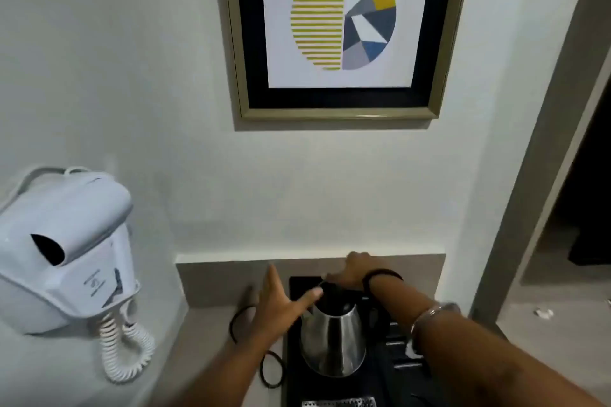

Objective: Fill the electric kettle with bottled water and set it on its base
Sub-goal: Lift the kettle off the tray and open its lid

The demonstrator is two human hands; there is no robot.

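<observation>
1. Forearms are seen reaching in from the lower edge, the right one wearing a bangle (426,317).
2. A steel kettle (334,340) is seen standing upright on a black tray (292,360), a black cord (271,370) looped just beside it on the counter (205,287).
3. The left hand (281,304) is held open with fingers spread, its thumb touching the kettle's top.
4. The right hand (353,271) is laid over the far rim; what it grips cannot be told.
5. A wall-mounted hair dryer (62,251) and a framed picture (340,30) are seen beyond.

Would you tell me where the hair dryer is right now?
The white hair dryer hangs on the wall at the head view's left edge, left of the kettle, its coiled cord dangling below.
</observation>
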